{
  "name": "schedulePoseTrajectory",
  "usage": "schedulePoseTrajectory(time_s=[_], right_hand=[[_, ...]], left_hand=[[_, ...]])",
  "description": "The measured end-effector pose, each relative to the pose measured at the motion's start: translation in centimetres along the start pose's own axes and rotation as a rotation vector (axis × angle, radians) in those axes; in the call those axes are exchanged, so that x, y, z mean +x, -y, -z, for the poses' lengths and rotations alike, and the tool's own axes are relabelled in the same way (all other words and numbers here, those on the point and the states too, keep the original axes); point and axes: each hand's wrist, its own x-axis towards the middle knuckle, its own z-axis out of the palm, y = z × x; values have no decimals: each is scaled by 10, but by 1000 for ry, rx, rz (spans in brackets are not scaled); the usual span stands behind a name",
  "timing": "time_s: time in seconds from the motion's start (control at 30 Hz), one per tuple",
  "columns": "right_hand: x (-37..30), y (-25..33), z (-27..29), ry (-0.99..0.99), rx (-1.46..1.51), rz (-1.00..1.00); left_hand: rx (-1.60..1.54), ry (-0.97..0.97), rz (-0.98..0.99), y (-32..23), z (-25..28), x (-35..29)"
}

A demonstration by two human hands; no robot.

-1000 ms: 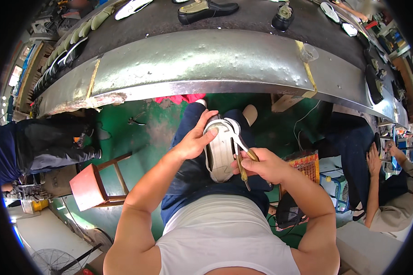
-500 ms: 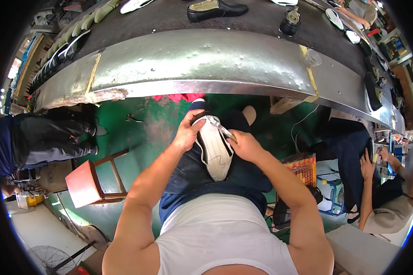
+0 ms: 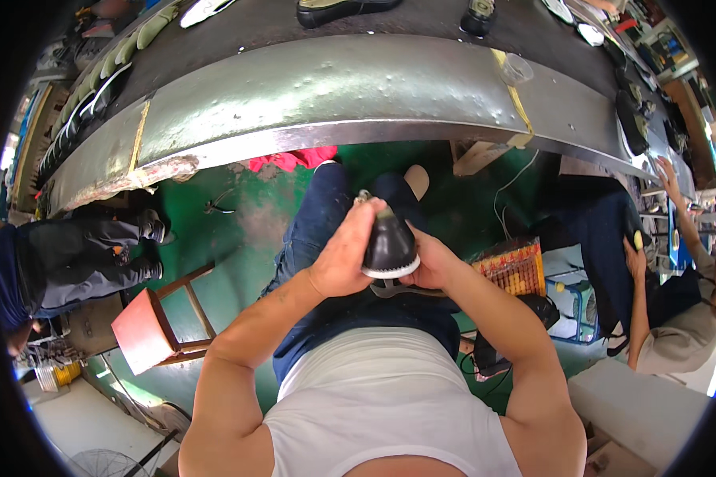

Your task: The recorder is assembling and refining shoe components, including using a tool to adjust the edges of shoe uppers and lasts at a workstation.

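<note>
Above my lap I hold a shoe (image 3: 389,241) with a glossy black toe facing me and a white edge along the toe's underside. My left hand (image 3: 344,253) wraps the shoe's left side, fingers reaching toward its far end. On the right side, my right hand (image 3: 431,261) is closed against the shoe near the toe. A dark curved tool (image 3: 412,291) sticks out below the toe and runs under my right hand; its working end is hidden, so I cannot tell its kind. The far end of the shoe is partly covered by my fingers.
A metal-edged workbench (image 3: 294,87) spans the far side, with a black shoe (image 3: 346,11) and a clear plastic cup (image 3: 517,68) on it. A red-seated stool (image 3: 145,330) stands left; pincers (image 3: 219,203) lie on the green floor. A co-worker's hand (image 3: 636,261) is at right.
The shoe has turned over: its pale sole faced up before, now its black upper does. My right hand has moved from the sole's far end to the shoe's right side.
</note>
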Motion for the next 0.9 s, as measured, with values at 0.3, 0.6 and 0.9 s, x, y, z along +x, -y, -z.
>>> schedulePoseTrajectory(time_s=[0.3,0.6,0.9], right_hand=[[0,-24,-36,-423,-16,140],[-20,-38,-57,-505,-39,95],[-54,10,-34,-598,-1474,423]], left_hand=[[-408,-460,353,-7,-52,-8],[-572,-433,311,3,-43,-9],[-715,-408,441,22,-41,12]])
